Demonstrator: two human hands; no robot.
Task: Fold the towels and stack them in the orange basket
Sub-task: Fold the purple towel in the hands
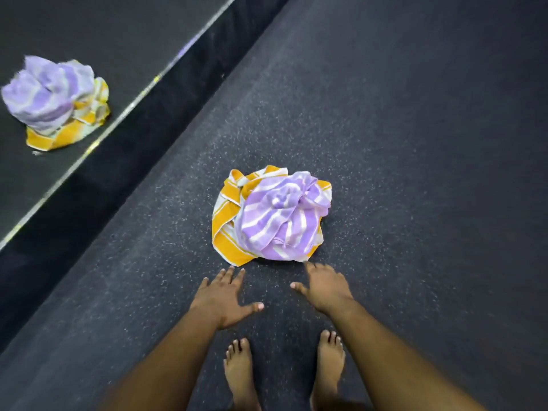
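One camera on my head, looking steeply down

It faces forward and down at the dark speckled floor (385,143); my left hand (224,298) and right hand (324,287) sit near the lens, my bare feet (240,372) at the lower edge; a wall mirror (89,31) upper left reflects the same floor from the opposite side.

Your left hand (224,296): palm down, fingers spread, just short of the towel heap (271,215). Your right hand (321,284): likewise, fingertips nearly touching it. Both arms outstretched.
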